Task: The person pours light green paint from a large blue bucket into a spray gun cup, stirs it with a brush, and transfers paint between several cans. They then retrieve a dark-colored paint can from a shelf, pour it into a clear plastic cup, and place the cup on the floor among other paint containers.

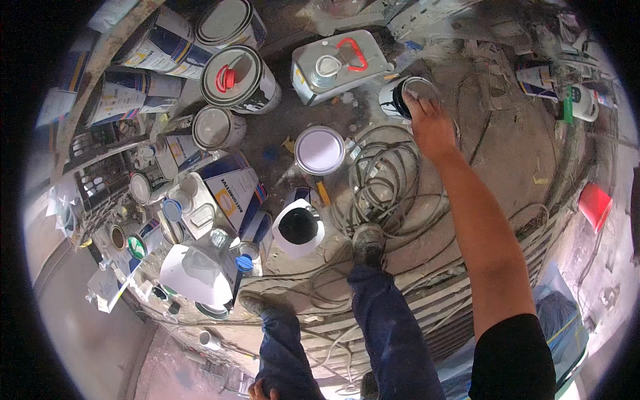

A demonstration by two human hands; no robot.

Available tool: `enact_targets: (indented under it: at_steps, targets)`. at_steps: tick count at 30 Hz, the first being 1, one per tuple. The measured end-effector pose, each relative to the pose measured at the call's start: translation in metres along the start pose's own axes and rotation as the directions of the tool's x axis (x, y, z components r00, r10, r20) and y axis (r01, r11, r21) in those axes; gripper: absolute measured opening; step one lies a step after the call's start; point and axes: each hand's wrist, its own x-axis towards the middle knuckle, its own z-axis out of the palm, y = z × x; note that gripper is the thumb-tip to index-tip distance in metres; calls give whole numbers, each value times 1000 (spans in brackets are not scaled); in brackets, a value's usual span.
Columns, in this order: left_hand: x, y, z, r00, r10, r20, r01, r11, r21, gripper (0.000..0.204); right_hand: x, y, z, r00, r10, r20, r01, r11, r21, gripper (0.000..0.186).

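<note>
With my right arm stretched out ahead, my right hand (431, 127) grips the near rim of a paint can (390, 101) with dark paint down its side. My left hand (263, 390) shows only its fingers at the lower edge, resting spread on my trouser leg. Beside the gripped can, to its left, stands a metal jerrycan (363, 43) with a red handle. Closer to me are a round can with a pale top (320, 150) and a container of dark paint (298, 225) with a white sheet around its mouth.
Large paint tins (240, 77) crowd the left, with smaller tins and bottles nearer me. A coiled hose (380, 180) lies on the floor by my shoe (369, 243). Slatted grating (453, 313) runs under my legs. A red container (595, 207) sits at the right.
</note>
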Motion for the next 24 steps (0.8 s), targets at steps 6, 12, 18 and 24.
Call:
enact_targets:
  at_steps: [6, 12, 18, 24]
  targets:
    - [-9, 8, 38, 1000, -1, 10, 1, 1000, 27, 53, -1, 4, 10, 993, 21, 114, -36, 991, 131, 53]
    - [-12, 13, 44, 999, -43, 13, 42, 998, 36, 54, 5, 19, 6, 952, 294, 79, -305, 916, 263, 73]
    - [-9, 4, 42, 998, -54, 13, 53, 997, 50, 52, 20, 9, 11, 884, 410, 225, -458, 856, 238, 78]
    - [-13, 7, 44, 999, -45, -15, 45, 999, 10, 51, 44, 0, -2, 794, 433, 426, -510, 856, 80, 76]
